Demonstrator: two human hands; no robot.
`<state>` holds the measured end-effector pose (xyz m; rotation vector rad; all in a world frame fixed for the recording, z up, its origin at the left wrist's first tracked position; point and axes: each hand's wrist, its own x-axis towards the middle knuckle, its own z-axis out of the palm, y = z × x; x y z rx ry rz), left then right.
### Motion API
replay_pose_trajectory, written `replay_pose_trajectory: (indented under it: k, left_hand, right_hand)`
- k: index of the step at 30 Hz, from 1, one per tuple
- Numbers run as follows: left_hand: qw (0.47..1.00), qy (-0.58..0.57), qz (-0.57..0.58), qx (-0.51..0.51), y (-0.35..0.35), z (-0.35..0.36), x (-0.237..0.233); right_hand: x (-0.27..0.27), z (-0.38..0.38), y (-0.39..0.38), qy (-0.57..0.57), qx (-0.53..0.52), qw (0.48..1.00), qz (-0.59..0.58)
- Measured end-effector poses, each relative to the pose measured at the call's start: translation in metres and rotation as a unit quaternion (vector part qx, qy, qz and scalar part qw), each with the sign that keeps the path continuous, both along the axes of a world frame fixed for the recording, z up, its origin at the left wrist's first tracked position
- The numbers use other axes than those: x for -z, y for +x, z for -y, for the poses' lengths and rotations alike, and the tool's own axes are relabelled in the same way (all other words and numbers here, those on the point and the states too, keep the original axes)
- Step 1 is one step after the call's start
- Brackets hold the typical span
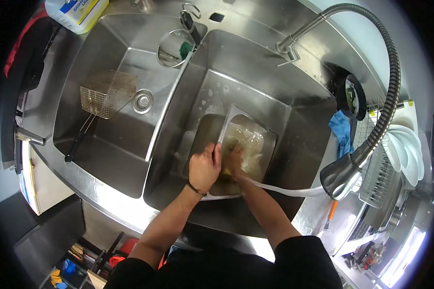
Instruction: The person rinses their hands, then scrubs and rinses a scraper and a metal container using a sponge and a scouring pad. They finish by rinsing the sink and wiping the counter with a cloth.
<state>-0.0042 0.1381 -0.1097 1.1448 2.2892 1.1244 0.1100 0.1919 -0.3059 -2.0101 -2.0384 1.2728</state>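
Note:
A deep steel pan [225, 126] sits at an angle in the right sink basin, with cloudy water inside. My left hand [205, 166] is closed on its left rim. Inside the pan, my right hand [234, 160] is partly under the water, its fingers blurred and partly hidden. A small yellow patch [226, 171] shows beside that hand; I cannot make out what it is. From the spray head [340, 177] on the right, a stream of water [289, 192] runs across my right forearm toward the pan.
The left basin holds a wire fry basket [108, 94] near the drain [142, 101]. A strainer [174, 48] with a green scrubber hangs by the divider [171, 103]. Right of the sink are a blue cloth [341, 132], a black pan [350, 96] and a rack with white plates [405, 151].

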Motion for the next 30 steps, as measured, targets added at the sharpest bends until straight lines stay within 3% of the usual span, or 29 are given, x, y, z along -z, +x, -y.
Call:
replay_pose_trajectory:
  k: [1, 2, 4, 6, 10, 11, 13, 16, 19, 22, 23, 24, 26, 27, 28, 29, 30]
  left_hand:
    - [1.000, 0.010, -0.008, 0.000, 0.000, -0.001, 0.001]
    - [1.000, 0.020, -0.018, 0.002, -0.001, -0.003, 0.001]
    - [1.000, 0.016, -0.019, 0.005, -0.002, -0.004, -0.003]
    - [1.000, 0.010, -0.017, 0.003, -0.002, -0.005, -0.003]
    - [1.000, 0.008, -0.004, -0.004, -0.005, -0.003, 0.001]
    - [1.000, 0.003, 0.005, -0.011, -0.006, -0.002, 0.002]
    - [1.000, 0.009, -0.015, -0.005, -0.002, -0.003, 0.000]
    - [1.000, 0.010, -0.021, 0.000, 0.001, -0.004, -0.004]
    - [1.000, 0.001, -0.013, -0.005, -0.003, -0.002, -0.003]
    - [1.000, -0.004, -0.009, -0.001, -0.001, -0.002, -0.005]
    - [1.000, -0.008, -0.006, 0.006, 0.001, -0.005, -0.006]
    - [1.000, -0.008, -0.004, 0.008, 0.001, -0.005, -0.005]
    - [1.000, 0.002, -0.015, -0.001, 0.002, -0.005, -0.004]
    - [1.000, 0.001, -0.015, -0.001, 0.000, -0.003, -0.002]
    - [1.000, 0.012, -0.012, -0.004, -0.004, -0.002, 0.001]
    - [1.000, 0.022, -0.010, -0.008, -0.008, 0.000, 0.003]
    - [1.000, 0.021, -0.014, -0.008, -0.008, 0.001, 0.002]
  right_hand:
    - [0.006, -0.005, -0.005, 0.000, 0.003, 1.000, -0.002]
    - [0.012, -0.011, -0.013, 0.000, -0.126, 0.984, 0.122]
    - [0.021, -0.003, -0.025, 0.000, -0.246, 0.938, 0.243]
    - [0.021, 0.023, -0.042, 0.193, -0.072, 0.977, 0.060]
    - [0.040, -0.003, -0.035, 0.323, -0.060, 0.940, 0.088]
    - [0.023, -0.005, -0.039, 0.324, -0.059, 0.941, 0.085]
    - [-0.026, -0.005, -0.044, 0.261, -0.089, 0.955, 0.106]
    - [-0.042, -0.001, -0.052, 0.116, 0.030, 0.992, -0.049]
    - [-0.042, -0.012, -0.057, 0.189, 0.018, 0.980, -0.051]
    - [-0.052, -0.034, -0.057, -0.043, 0.200, 0.974, 0.097]
    - [-0.048, -0.024, -0.060, 0.087, 0.155, 0.979, 0.095]
    - [-0.047, -0.012, -0.061, 0.087, 0.157, 0.979, 0.097]
    - [-0.059, 0.006, -0.062, 0.220, -0.027, 0.973, -0.057]
    - [-0.039, 0.003, -0.057, 0.323, -0.033, 0.944, -0.066]
    - [-0.021, -0.007, -0.050, 0.323, -0.032, 0.944, -0.069]
    - [-0.004, -0.020, -0.042, 0.152, 0.029, 0.988, 0.010]
    - [0.005, -0.029, -0.038, -0.026, 0.087, 0.992, 0.089]
